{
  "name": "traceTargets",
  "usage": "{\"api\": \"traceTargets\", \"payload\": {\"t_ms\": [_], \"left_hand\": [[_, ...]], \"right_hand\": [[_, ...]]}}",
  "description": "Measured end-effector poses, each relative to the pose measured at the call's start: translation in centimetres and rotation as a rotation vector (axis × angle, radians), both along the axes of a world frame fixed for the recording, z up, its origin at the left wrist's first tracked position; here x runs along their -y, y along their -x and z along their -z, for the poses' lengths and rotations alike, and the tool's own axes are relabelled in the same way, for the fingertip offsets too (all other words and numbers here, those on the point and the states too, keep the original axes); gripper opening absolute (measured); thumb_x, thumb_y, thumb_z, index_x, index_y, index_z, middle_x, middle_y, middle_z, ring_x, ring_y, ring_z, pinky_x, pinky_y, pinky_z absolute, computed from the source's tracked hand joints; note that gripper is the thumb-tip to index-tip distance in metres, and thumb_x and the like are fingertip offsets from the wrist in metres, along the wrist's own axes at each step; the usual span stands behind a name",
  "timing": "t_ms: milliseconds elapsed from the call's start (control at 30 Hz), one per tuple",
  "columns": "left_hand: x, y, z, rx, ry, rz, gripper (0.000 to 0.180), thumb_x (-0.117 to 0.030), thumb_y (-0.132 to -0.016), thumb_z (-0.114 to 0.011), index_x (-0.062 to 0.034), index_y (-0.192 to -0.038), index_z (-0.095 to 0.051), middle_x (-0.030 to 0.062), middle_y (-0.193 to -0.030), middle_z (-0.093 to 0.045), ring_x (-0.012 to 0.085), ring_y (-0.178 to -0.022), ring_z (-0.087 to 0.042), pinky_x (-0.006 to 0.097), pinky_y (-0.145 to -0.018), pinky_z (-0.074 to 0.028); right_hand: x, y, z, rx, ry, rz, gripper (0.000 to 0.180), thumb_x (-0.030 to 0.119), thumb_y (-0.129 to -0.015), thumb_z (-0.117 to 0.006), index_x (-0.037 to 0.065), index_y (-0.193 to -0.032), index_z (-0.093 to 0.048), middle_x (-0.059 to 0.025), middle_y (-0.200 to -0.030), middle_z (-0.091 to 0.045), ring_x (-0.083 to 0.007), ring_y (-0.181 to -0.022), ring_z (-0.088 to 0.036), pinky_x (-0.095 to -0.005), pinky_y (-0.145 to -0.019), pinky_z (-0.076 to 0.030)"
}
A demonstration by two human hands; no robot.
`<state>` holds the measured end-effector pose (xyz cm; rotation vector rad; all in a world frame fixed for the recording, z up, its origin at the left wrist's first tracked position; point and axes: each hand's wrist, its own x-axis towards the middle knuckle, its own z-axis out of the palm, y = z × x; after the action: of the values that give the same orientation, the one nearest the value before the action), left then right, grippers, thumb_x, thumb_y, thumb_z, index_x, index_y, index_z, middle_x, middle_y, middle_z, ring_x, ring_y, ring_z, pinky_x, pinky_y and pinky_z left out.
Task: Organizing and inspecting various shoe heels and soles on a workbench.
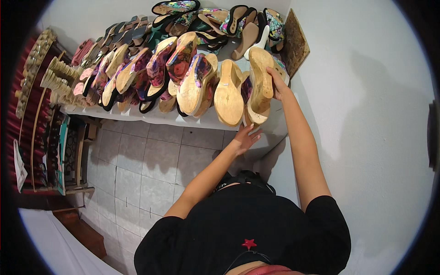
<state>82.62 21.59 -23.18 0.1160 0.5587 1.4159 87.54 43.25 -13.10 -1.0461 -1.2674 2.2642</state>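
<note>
At the right end of the shelf, a wooden wedge sandal (261, 80) stands tilted with its pale sole facing me. My right hand (277, 84) is closed on its right side near the heel, with some fingers hidden behind it. Just below the toe is my left hand (245, 140), its fingers apart; one fingertip reaches up close to the toe, and I cannot tell whether it touches. Directly left stands another wooden-soled sandal (228, 94), sole outward. Beyond it is a wooden-soled sandal with a floral strap (197, 87).
Several floral and dark sandals fill the white-covered shelf (160, 117). A brown board (294, 43) stands at its right end, beside the white wall (366, 114). At left are stacked pale soles (59, 75), a dark red curtain (36, 128) and a wooden rack (78, 156). The floor is grey tile (156, 158).
</note>
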Motion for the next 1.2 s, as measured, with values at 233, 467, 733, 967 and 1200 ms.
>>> {"api": "traceTargets", "payload": {"t_ms": [233, 467, 733, 967, 1200], "left_hand": [[-1.8, -0.2, 1.2, -0.189, -0.198, -0.129, 0.068, 0.002, -0.074, -0.056, -0.0182, -0.130, -0.024, 0.0012, -0.126, -0.037, 0.0166, -0.116, -0.040, 0.034, -0.094, -0.037], [-3.0, -0.4, 2.2, -0.261, -0.155, -0.235, 0.068, 0.014, -0.073, -0.048, -0.0142, -0.130, -0.024, 0.0034, -0.125, -0.039, 0.0187, -0.114, -0.043, 0.030, -0.095, -0.039], [-3.9, -0.3, 2.1, -0.219, -0.134, -0.320, 0.057, 0.013, -0.077, -0.044, -0.0102, -0.127, -0.030, 0.0054, -0.125, -0.041, 0.0195, -0.114, -0.045, 0.033, -0.096, -0.039], [-3.6, -0.3, 1.7, -0.225, -0.068, -0.347, 0.053, 0.010, -0.080, -0.044, -0.0109, -0.126, -0.031, 0.0054, -0.124, -0.043, 0.0192, -0.113, -0.046, 0.032, -0.094, -0.041], [-3.3, -0.1, 1.3, -0.211, -0.082, -0.360, 0.054, 0.011, -0.079, -0.045, -0.0109, -0.126, -0.031, 0.0057, -0.123, -0.043, 0.0201, -0.112, -0.047, 0.032, -0.092, -0.042]], "right_hand": [[1.0, -0.6, 0.6, -0.096, -0.020, -0.013, 0.059, 0.048, -0.078, -0.053, 0.008, -0.120, -0.046, -0.0077, -0.110, -0.055, -0.0185, -0.096, -0.055, -0.0332, -0.085, -0.043], [1.4, -0.3, 0.2, -0.019, -0.019, 0.047, 0.063, 0.054, -0.076, -0.050, 0.009, -0.120, -0.046, -0.0070, -0.110, -0.055, -0.0183, -0.096, -0.054, -0.0332, -0.085, -0.042], [1.3, 0.8, -0.5, -0.001, -0.055, 0.104, 0.061, 0.052, -0.077, -0.048, 0.008, -0.119, -0.047, -0.0103, -0.111, -0.055, -0.0206, -0.100, -0.052, -0.0342, -0.088, -0.038], [1.5, 1.9, -0.4, -0.051, -0.114, 0.100, 0.059, 0.050, -0.079, -0.044, 0.005, -0.118, -0.048, -0.0099, -0.111, -0.054, -0.0183, -0.099, -0.052, -0.0306, -0.087, -0.038], [1.5, 1.9, 0.1, -0.045, -0.128, 0.103, 0.060, 0.049, -0.081, -0.041, 0.004, -0.121, -0.045, -0.0099, -0.113, -0.053, -0.0185, -0.100, -0.051, -0.0291, -0.088, -0.036]]}}
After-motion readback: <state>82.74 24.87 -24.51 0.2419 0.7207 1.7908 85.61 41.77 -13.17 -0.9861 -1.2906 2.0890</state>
